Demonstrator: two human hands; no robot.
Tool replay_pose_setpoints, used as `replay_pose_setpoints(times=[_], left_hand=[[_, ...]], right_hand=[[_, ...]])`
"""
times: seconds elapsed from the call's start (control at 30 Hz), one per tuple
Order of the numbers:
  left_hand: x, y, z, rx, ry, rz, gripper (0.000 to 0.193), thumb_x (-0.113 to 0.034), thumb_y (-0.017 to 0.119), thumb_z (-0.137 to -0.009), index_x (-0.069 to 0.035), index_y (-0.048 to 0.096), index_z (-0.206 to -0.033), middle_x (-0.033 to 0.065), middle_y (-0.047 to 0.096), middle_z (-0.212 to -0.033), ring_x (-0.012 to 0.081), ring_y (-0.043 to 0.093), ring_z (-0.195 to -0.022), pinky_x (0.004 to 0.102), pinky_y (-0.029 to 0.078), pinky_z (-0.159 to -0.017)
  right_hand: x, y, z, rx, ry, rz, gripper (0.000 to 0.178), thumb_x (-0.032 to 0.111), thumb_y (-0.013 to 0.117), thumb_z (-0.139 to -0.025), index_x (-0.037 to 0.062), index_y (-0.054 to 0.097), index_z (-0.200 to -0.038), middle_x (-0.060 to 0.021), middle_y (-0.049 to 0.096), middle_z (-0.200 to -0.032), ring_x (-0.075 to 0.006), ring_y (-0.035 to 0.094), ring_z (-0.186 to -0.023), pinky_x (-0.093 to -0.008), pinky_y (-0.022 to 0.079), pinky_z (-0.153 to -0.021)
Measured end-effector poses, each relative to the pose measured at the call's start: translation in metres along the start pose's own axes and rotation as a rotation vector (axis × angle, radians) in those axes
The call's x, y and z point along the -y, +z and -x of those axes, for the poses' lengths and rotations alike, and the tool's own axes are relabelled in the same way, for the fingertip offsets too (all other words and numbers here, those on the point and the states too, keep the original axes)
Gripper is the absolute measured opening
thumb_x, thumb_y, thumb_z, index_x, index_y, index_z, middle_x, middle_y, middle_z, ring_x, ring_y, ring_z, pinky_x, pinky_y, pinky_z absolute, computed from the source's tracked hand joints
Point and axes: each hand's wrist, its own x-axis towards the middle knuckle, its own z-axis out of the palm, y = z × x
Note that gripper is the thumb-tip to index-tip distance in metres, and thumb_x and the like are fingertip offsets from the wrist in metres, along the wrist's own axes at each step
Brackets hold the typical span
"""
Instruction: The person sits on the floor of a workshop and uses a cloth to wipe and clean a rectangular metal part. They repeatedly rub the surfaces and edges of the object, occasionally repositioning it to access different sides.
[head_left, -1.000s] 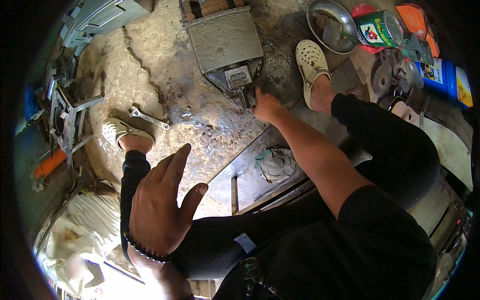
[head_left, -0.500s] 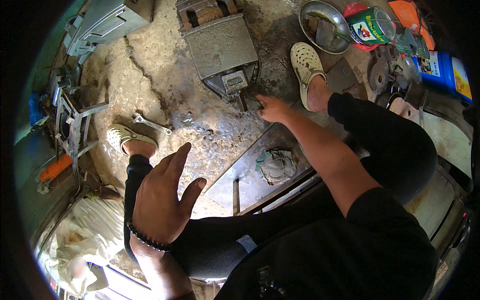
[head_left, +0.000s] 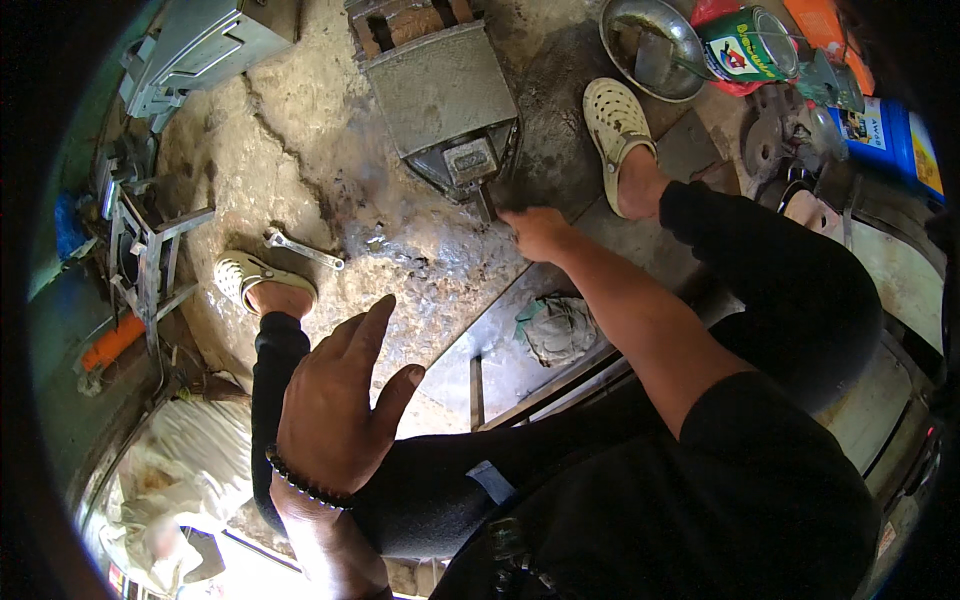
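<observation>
"How do your hands stand?"
"Your left hand (head_left: 338, 402) is open, holding nothing visible; your right hand (head_left: 540, 234) is partly curled, and I cannot tell its grip."
"And the grey metal block (head_left: 440, 88)?"
"On the floor (head_left: 215, 150) ahead of you, its short bar (head_left: 485, 205) just beside your right hand."

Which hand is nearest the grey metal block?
The right hand, beside the short bar at the grey metal block's near end; the left hand, wearing the beaded bracelet, is farther from it.

Black clothes (head_left: 700, 500), 2 cream clogs (head_left: 614, 125)
</observation>
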Motion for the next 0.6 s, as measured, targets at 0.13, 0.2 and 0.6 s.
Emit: replay_pose_setpoints(times=[0.13,0.2,0.6], left_hand=[[-0.003,-0.001,0.004,-0.015,0.024,-0.023,0.054,-0.019,0.071,-0.088,0.0,0.052,-0.135,0.025,0.064,-0.115,0.0427,0.064,-0.101,0.0462,0.052,-0.087],[-0.003,0.001,0.005,-0.002,0.002,0.008,0.054,-0.019,0.071,-0.088,0.0,0.052,-0.135,0.025,0.064,-0.115,0.0428,0.063,-0.102,0.0463,0.051,-0.087],[-0.004,0.003,0.004,0.0,0.008,0.01,0.053,-0.019,0.07,-0.089,0.0,0.052,-0.135,0.0248,0.064,-0.112,0.043,0.063,-0.1,0.0464,0.051,-0.085]], right_hand=[[-0.013,0.016,0.042,-0.099,0.111,-0.355,0.057,0.021,0.057,-0.089,0.0111,0.046,-0.145,-0.0246,0.069,-0.096,-0.0416,0.067,-0.092,-0.0488,0.055,-0.084],[-0.014,0.03,0.042,-0.232,0.115,-0.405,0.053,0.018,0.058,-0.089,0.0091,0.051,-0.14,-0.025,0.068,-0.092,-0.0417,0.066,-0.089,-0.0486,0.055,-0.081],[0.005,0.007,-0.004,-0.589,0.348,-0.543,0.062,0.018,0.058,-0.087,0.0009,0.04,-0.145,-0.0295,0.066,-0.103,-0.0462,0.065,-0.091,-0.0507,0.054,-0.079]])
